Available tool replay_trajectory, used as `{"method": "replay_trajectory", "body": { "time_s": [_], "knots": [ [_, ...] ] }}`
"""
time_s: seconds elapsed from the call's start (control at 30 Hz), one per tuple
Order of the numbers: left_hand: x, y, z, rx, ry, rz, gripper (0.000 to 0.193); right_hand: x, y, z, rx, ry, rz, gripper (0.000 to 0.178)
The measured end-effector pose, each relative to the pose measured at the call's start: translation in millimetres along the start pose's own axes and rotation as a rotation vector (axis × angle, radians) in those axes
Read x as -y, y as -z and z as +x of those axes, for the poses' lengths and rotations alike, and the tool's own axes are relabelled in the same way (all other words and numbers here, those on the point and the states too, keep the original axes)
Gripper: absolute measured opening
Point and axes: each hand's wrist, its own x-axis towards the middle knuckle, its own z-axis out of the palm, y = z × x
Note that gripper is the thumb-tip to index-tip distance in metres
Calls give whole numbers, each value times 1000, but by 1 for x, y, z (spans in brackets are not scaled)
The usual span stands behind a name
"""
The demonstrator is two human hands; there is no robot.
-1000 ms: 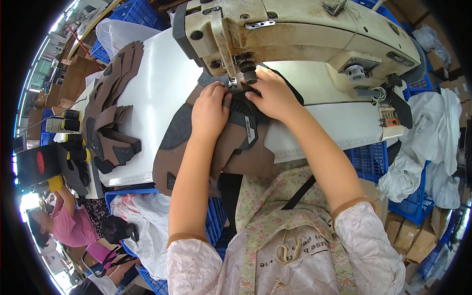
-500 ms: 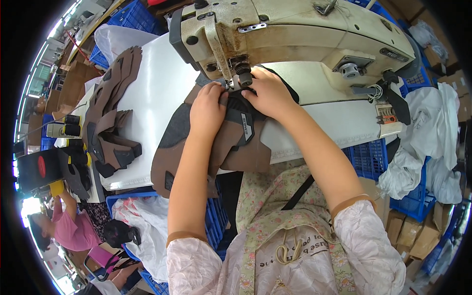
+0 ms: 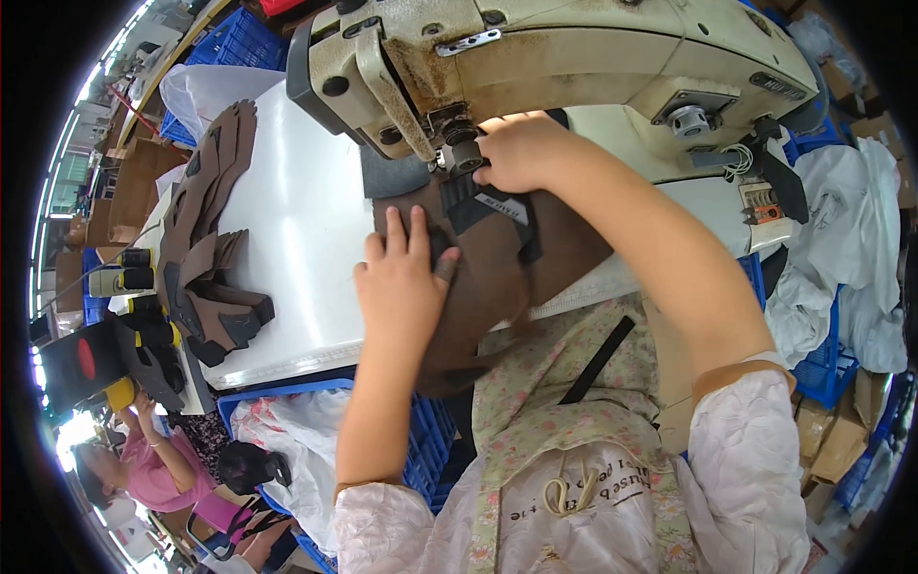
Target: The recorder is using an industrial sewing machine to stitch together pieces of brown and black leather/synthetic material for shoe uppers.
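Observation:
A brown and black piece, which looks like a shoe upper (image 3: 574, 235), lies under the head of a beige sewing machine (image 3: 574, 67). It has a grey label and black trim, and its near edge is blurred as it hangs over the table edge. My left hand (image 3: 406, 277) rests flat on its left part, fingers spread. Beside the needle and presser foot (image 3: 442, 161), my right hand (image 3: 526, 153) is bent around the piece's black trim, its thumb below; the machine head partly hides its fingertips.
Several similar brown pieces (image 3: 206, 201) are stacked on the white table (image 3: 306, 191) at left. Blue crates (image 3: 234, 48) stand around, some with white cloth or bags (image 3: 301, 450). Thread spools (image 3: 124, 277) stand far left. A person in pink (image 3: 172, 469) works beyond.
The brown piece has turned and shifted right under the machine. My left hand has left the needle area, moved down and spread its fingers. My right hand stays by the needle, its elbow swung outward.

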Motion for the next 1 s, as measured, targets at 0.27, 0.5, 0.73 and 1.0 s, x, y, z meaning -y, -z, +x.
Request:
{"method": "replay_trajectory", "body": {
  "time_s": [0.27,0.5,0.73,1.0],
  "knots": [
    [29,26,13,158,80,-285,48,-16,-21,-19,-598,10,209,34],
    [94,16,68,-8,-541,-344,68,96,-41,-64,-650,277,306,30],
    [98,-1,91,99,-655,-297,63,134,-58,-20,-422,-29,-15,45],
    [103,-30,92,-117,-638,-262,58,144,-73,-17,-656,-94,-100,30]
  ]
}}
